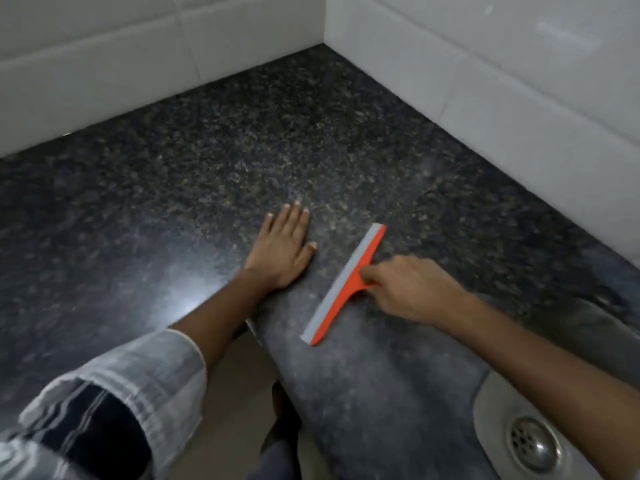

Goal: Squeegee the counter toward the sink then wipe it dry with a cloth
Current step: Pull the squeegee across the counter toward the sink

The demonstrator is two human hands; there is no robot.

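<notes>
Fingers of right hand grip squeegee; left hand flat on counter.

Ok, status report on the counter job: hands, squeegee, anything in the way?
Left hand flat on counter, empty. Right hand gripping squeegee, blade down on counter. Sink at lower right. No cloth in view.

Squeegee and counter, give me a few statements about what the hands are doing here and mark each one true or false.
1. The right hand holds the orange squeegee by its handle. True.
2. The left hand holds a cloth. False: it lies flat and empty on the dark counter.
3. The squeegee blade rests on the counter. True.
4. The sink is at the far left. False: its drain is at the lower right.
</notes>
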